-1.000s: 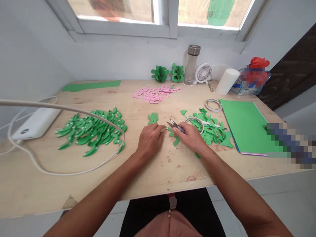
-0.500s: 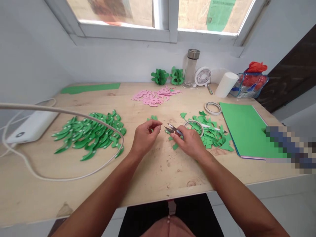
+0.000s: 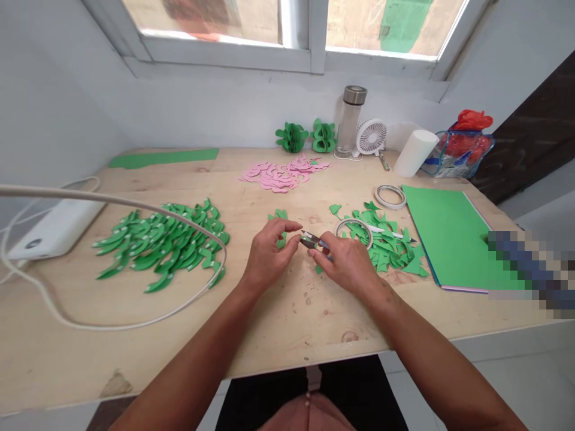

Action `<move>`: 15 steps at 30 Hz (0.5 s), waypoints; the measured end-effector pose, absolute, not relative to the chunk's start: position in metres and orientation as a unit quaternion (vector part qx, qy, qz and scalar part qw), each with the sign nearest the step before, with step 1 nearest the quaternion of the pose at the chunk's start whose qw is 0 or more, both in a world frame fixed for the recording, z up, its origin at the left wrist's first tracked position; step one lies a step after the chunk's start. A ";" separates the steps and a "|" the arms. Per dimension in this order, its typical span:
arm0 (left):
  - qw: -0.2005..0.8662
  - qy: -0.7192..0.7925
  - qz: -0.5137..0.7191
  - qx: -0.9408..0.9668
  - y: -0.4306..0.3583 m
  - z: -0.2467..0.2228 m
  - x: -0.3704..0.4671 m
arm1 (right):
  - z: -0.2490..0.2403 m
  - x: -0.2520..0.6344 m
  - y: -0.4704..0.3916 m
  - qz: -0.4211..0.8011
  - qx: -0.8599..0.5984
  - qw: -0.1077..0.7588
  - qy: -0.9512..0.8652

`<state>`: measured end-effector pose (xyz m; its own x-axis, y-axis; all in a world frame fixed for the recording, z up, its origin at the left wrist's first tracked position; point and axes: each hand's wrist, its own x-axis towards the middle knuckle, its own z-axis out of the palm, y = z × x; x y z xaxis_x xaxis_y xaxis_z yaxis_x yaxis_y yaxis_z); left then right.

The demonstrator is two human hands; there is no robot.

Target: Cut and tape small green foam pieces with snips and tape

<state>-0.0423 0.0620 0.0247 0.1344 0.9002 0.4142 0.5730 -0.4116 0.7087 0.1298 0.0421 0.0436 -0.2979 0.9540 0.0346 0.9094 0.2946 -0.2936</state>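
Note:
My right hand point(image 3: 348, 257) grips small scissors point(image 3: 314, 238) whose blades point left, toward the fingertips of my left hand point(image 3: 274, 248). The left thumb and forefinger are curved close together at the blade tips; whether a small piece is between them is too small to tell. Small green paper pieces point(image 3: 281, 215) lie just behind the left hand. Right of the scissors, a roll of tape point(image 3: 369, 237) rests among green scraps point(image 3: 393, 254). Many curved green pieces with white strips point(image 3: 155, 242) are heaped on the left.
A pale cable point(image 3: 90, 194) loops over the left side near a white power strip point(image 3: 58, 230). Pink cutouts point(image 3: 283, 176), a bottle point(image 3: 349, 123) and a fan point(image 3: 371, 137) stand or lie toward the back. Green sheets point(image 3: 453, 239) lie at right.
My left thumb and forefinger have moved slightly right and the scissors' blades now reach them. The blades look closer together than before. The view has shifted a little.

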 end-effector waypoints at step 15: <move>0.140 0.474 0.385 0.779 0.059 0.022 -0.042 | 0.040 0.129 0.040 0.084 -0.572 0.100 -0.810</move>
